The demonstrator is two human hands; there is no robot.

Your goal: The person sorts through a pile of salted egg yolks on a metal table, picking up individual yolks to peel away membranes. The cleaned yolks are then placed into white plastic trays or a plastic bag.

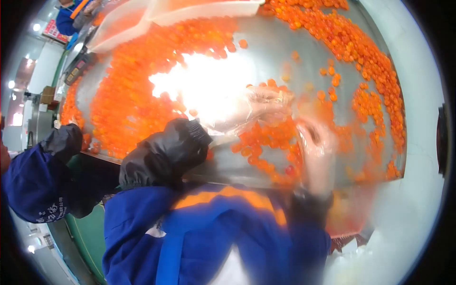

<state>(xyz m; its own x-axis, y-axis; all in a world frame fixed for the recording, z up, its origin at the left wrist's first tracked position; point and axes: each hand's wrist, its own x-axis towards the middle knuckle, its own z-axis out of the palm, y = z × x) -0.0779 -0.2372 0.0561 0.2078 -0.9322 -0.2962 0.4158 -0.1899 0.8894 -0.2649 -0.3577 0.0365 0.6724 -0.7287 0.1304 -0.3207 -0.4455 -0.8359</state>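
Small round orange balls that look like egg yolks (266, 137) lie spread over a metal table (223, 166). My left hand (261, 107), in a thin clear glove, reaches right just above the table. Its fingers are stretched out, with some of the balls touching or close to the fingertips. Facing it is my right hand (316, 137), also in a clear glove and blurred by motion. Its fingers bend down beside the loose balls, and whether any ball is in them cannot be made out. Bright glare covers the table left of my left hand.
Dense orange balls (128, 95) cover the table's left side, with another band (375, 71) along the far right edge. White trays (199, 14) stand at the back. A red crate (354, 209) is below the right edge. One co-worker's sleeve (38, 175) is at left, another person (71, 16) farther back.
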